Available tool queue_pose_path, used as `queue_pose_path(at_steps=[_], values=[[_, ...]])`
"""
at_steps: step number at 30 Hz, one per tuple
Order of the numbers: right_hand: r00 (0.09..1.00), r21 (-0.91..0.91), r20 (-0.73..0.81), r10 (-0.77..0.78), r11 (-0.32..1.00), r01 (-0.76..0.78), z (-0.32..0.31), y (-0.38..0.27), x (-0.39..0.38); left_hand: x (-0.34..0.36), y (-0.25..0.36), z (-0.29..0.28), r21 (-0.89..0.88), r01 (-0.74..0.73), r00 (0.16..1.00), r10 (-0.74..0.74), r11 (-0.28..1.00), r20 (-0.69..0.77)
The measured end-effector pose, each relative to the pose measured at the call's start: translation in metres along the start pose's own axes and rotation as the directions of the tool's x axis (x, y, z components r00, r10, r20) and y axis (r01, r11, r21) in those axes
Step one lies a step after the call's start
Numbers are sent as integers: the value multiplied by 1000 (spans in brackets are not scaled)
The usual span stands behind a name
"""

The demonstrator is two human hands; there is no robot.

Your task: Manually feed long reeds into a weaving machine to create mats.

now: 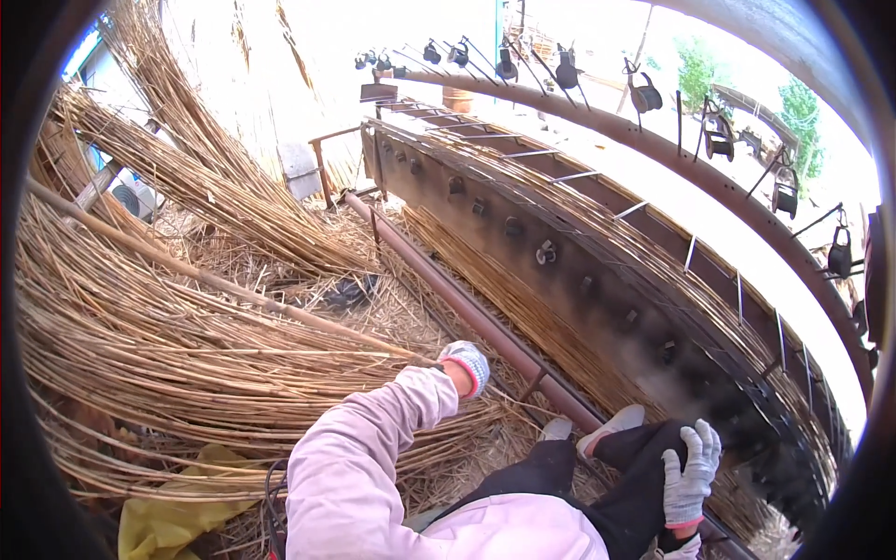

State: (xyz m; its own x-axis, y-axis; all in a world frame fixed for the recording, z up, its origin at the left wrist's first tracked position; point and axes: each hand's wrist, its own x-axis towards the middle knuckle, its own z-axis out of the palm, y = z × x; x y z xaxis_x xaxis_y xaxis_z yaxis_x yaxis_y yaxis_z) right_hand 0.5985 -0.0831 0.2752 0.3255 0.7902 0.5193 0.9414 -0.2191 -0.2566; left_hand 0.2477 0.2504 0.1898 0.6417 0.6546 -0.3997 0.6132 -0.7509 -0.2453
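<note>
My left hand (467,364), in a pale knitted glove with a coloured cuff, reaches forward and looks closed. Its fingers are mostly hidden, so I cannot make out what is in them. Just left of it ends a long wooden pole (233,289), which lies across a broad heap of dry reeds (168,364). My right hand (692,471), gloved the same way, rests on my bent knee with its fingers apart. It holds nothing.
To the right stands a long metal frame (523,233) with reeds standing along it. A reddish pipe (467,317) runs along its near side. Wire spools (644,93) line a curved rail (597,117) above. Yellow cloth (177,509) lies at lower left. Loose straw (252,247) covers the ground.
</note>
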Motion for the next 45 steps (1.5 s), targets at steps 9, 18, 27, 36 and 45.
queue_pose_path(at_steps=[9,18,27,36,45], values=[[999,22,-10,39,999,-39,-2,13,-5,-217,-37,181,-147,537,797,-442,831,412],[999,23,-22,24,999,-23,0,7,-3,-245,-25,201,-129,456,835,-373,881,405],[1000,1,-17,17,1000,-17,-1,8,-3,-192,-40,133,-233,407,912,-379,883,158],[999,9,-16,46,999,-46,-2,6,-4,-221,-96,155,33,708,690,-701,705,181],[999,12,-25,30,999,-30,-1,8,-3,-249,-114,171,79,734,626,-717,675,307]])
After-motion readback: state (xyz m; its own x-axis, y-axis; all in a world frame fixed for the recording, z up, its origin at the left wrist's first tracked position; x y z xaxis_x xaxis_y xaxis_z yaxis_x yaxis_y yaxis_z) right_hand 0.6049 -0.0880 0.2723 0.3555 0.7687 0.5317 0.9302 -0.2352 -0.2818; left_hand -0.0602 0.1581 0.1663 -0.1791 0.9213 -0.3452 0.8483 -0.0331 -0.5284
